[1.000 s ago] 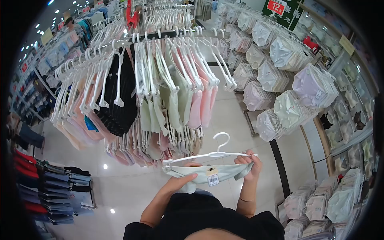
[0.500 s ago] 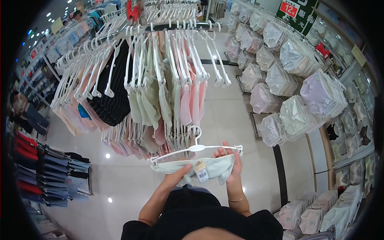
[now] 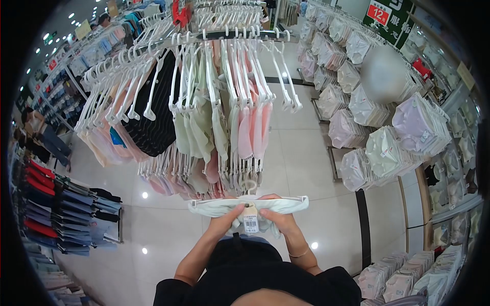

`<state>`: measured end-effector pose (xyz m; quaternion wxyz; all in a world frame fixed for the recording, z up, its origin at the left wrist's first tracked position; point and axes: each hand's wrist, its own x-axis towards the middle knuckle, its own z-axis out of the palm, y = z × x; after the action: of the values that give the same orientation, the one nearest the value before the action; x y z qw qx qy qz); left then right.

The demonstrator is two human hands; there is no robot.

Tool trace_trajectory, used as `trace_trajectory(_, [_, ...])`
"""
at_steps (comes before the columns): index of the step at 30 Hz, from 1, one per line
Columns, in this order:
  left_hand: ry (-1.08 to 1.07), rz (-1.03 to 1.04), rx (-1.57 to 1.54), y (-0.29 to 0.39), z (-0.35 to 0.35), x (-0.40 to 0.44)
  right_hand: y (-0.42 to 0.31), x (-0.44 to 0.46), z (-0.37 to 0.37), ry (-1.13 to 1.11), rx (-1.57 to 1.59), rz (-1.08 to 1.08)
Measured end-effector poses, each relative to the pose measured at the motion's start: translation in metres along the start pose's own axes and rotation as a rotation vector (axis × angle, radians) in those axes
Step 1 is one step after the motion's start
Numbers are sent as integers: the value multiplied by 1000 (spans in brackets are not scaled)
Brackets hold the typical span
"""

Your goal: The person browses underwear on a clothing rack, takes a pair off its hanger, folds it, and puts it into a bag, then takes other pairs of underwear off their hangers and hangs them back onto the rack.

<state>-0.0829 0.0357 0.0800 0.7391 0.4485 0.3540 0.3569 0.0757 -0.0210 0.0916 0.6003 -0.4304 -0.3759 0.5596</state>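
A pale mint garment (image 3: 280, 205) is stretched along a white hanger (image 3: 249, 187) in front of my body, with the hanger's hook at the top. My left hand (image 3: 228, 218) grips the garment left of centre, thumb on its front. On the other side of the tag my right hand (image 3: 275, 217) holds it the same way, its fingers behind the fabric. Between my thumbs hangs a tag (image 3: 250, 220) with a printed barcode label. Both ends of the garment reach the hanger's tips.
Ahead stands a rack (image 3: 219, 34) of garments on white hangers, including a black striped garment (image 3: 155, 115). Packed underwear (image 3: 421, 122) hangs at the right. Folded clothes (image 3: 76, 214) are at the lower left. A person (image 3: 43, 130) stands at the far left.
My right hand has moved from the hanger's right end in to the garment near the tag. The garment now spans the hanger's full width, and the hook has tipped away.
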Motion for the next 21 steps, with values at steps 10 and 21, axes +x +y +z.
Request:
trace_trajectory(10, [63,360,88,4,8,9,3,12,29,34,-355,-314])
trace_trajectory(21, [-120,226,91,18,-35,0,3,7,63,253,-308,-265])
